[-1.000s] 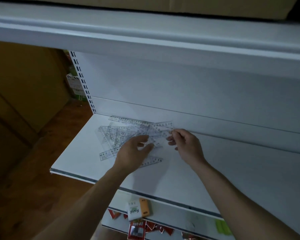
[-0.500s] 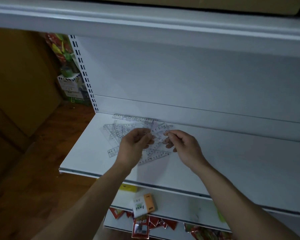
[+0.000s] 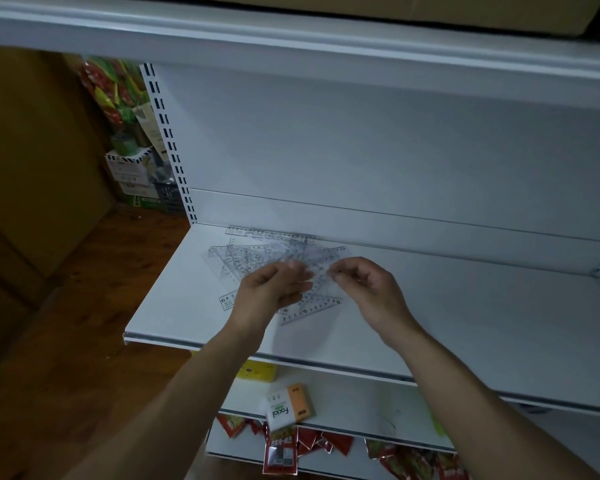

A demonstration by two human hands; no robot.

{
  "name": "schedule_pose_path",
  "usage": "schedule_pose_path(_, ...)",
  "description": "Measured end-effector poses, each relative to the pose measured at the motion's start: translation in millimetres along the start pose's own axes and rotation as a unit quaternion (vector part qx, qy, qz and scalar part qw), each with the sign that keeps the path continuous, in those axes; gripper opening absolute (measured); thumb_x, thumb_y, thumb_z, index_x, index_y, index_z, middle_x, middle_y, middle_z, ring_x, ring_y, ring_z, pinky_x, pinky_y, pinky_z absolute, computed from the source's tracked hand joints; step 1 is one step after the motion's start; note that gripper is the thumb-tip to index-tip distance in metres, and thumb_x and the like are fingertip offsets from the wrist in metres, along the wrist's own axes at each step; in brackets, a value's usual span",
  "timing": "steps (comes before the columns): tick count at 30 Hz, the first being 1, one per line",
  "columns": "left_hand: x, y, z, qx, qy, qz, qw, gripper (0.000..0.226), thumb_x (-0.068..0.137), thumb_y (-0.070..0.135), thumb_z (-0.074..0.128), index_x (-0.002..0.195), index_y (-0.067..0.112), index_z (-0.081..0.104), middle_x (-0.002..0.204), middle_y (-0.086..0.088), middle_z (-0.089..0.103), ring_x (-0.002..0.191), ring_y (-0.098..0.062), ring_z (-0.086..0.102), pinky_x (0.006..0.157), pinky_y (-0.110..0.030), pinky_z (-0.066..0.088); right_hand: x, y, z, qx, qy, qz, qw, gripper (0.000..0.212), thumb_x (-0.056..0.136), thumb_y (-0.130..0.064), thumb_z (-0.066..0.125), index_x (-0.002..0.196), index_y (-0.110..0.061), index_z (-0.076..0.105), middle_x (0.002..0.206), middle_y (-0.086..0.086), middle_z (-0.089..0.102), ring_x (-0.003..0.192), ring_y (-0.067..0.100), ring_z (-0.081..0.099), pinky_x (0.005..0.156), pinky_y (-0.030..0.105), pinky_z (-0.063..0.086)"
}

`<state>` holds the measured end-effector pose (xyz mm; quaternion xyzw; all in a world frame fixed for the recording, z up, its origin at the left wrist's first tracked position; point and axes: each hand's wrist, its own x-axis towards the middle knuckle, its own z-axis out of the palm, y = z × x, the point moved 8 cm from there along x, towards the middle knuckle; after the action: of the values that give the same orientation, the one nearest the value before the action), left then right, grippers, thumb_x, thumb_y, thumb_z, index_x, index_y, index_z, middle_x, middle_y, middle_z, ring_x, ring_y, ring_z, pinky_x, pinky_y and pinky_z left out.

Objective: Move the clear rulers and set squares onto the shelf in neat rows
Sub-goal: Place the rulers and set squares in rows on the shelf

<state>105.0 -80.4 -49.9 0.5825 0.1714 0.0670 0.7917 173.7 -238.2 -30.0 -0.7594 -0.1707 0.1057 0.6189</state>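
A loose pile of clear rulers and set squares (image 3: 238,259) lies at the left end of the white shelf (image 3: 465,327). One straight ruler (image 3: 267,233) sits along the back wall, and another (image 3: 314,308) pokes out in front, below my hands. My left hand (image 3: 269,292) and my right hand (image 3: 369,285) hover close together over the pile. Each pinches one end of a clear ruler (image 3: 317,271) held between them. That piece is blurred, so its shape is hard to make out.
The shelf runs far to the right of the pile. An upper shelf (image 3: 291,32) overhangs close above. A lower shelf holds an orange-and-white box (image 3: 288,408) and red packets (image 3: 312,441). Goods (image 3: 129,140) are stacked on a brown floor to the left.
My left hand lifted off the pile and curled in toward my right hand. Both now pinch the same clear piece slightly above the heap. The view shifted a little leftward.
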Motion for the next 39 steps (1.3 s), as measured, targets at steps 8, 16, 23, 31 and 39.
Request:
schedule_pose_path(8,-11,-20,29,-0.036,-0.139,-0.125,0.982,0.029,0.093,0.017,0.057,0.120,0.011,0.062,0.103,-0.005,0.070,0.083,-0.014,0.065,0.080,-0.024,0.052,-6,-13,-6,-0.057,-0.019,-0.066,0.996,0.032,0.088,-0.004,0.061,0.071,-0.030,0.062,0.129,-0.025,0.052,0.126,-0.004,0.043,0.105,0.026,0.035)
schedule_pose_path(16,-6,-24,54,-0.020,-0.133,-0.092,0.987,0.013,0.085,0.013,0.068,0.097,0.015,0.071,0.088,-0.001,0.067,0.080,-0.013,0.060,0.077,-0.023,0.047,-25,-5,-30,0.039,0.044,-0.001,0.998,0.027,0.093,-0.012,0.058,0.111,-0.030,0.066,0.118,-0.017,0.063,0.104,-0.002,0.060,0.082,0.013,0.049)
schedule_pose_path(23,-4,-37,105,-0.093,-0.109,-0.072,0.987,0.013,0.088,0.008,0.064,0.095,0.013,0.054,0.101,-0.007,0.073,0.095,-0.021,0.070,0.079,-0.027,0.052,-62,22,-87,0.041,0.097,0.087,0.991,0.010,0.091,-0.017,0.061,0.094,-0.017,0.070,0.091,0.004,0.074,0.082,0.015,0.069,0.071,0.023,0.053)
schedule_pose_path(31,-29,-65,207,-0.045,-0.160,-0.076,0.983,0.017,0.085,0.012,0.068,0.098,0.013,0.059,0.098,-0.005,0.071,0.089,-0.017,0.069,0.081,-0.029,0.051,-121,41,-191,0.043,0.193,0.091,0.976,0.014,0.090,-0.006,0.060,0.089,-0.015,0.071,0.075,-0.001,0.073,0.066,0.006,0.062,0.064,0.018,0.050)
schedule_pose_path(39,-72,-96,354,0.067,-0.180,-0.008,0.981,0.007,0.086,0.008,0.066,0.094,0.009,0.066,0.082,-0.002,0.071,0.072,-0.012,0.065,0.066,-0.018,0.051,-211,58,-345,0.046,0.266,0.096,0.958,0.013,0.091,-0.005,0.059,0.094,-0.009,0.071,0.077,0.001,0.071,0.066,0.002,0.061,0.058,0.013,0.048)
